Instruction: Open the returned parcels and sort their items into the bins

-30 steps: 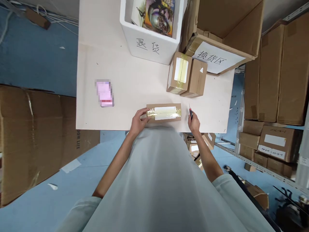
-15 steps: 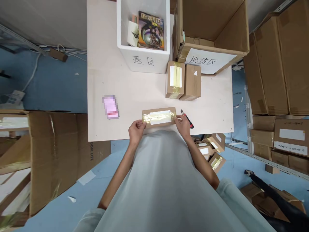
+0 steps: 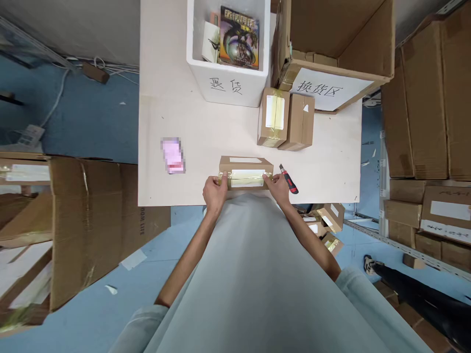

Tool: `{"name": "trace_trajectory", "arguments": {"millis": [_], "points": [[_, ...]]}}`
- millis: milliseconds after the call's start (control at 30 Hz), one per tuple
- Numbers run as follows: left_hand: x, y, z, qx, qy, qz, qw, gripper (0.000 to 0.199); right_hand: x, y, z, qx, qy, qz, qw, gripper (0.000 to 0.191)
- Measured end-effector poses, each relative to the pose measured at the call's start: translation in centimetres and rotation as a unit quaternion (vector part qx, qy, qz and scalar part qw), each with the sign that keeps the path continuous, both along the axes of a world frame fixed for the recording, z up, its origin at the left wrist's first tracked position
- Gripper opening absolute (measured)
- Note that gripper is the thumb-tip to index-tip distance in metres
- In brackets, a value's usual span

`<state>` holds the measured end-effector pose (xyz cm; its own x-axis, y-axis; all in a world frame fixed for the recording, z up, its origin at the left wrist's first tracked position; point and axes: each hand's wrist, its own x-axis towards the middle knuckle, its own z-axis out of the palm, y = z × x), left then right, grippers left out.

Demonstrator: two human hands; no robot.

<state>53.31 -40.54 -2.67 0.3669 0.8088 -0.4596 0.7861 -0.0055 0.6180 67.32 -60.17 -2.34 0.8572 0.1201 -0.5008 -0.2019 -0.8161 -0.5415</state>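
Note:
A small cardboard box (image 3: 246,166) with clear yellowish tape and white labels is held at the table's front edge, close to my body. My left hand (image 3: 216,192) grips its left end, thumb on the taped face. Its right end is held by my right hand (image 3: 276,187), thumb also over the front face. The fingers behind the box are partly hidden. Just right of my right hand lies a red and black box cutter (image 3: 289,178) on the white table (image 3: 206,137).
Two closed cardboard boxes (image 3: 273,117) stand behind, before a white foam bin (image 3: 228,86) holding books and a large open carton (image 3: 324,88). A pixelated pink phone-like item (image 3: 173,156) lies at left. Cartons fill both sides; another person's leg (image 3: 412,289) shows at lower right.
The box has been tipped, so a second labelled face now shows above the taped one. Both hands have shifted their hold on its ends. The view has moved slightly.

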Motion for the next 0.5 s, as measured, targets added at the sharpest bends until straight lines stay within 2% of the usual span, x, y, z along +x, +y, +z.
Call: {"name": "trace_trajectory", "arguments": {"millis": [100,267,367,500], "points": [[0.6,0.5,0.4,-0.019,0.038,-0.011,0.999,0.048,-0.2,-0.1,-0.2,0.010,0.006,0.018,1.000,0.047],[0.9,1.1,0.4,-0.017,0.040,-0.012,0.999,0.058,0.0,0.2,-0.6,0.022,0.009,0.047,0.999,0.052],[0.8,1.4,0.2,-0.015,0.040,-0.012,0.999,0.051,0.1,0.3,-1.1,0.036,0.025,0.042,0.998,0.056],[-0.1,1.1,-0.2,-0.019,-0.018,0.008,1.000,0.033,0.2,0.0,-1.5,0.059,0.013,0.052,0.997,0.058]]}}
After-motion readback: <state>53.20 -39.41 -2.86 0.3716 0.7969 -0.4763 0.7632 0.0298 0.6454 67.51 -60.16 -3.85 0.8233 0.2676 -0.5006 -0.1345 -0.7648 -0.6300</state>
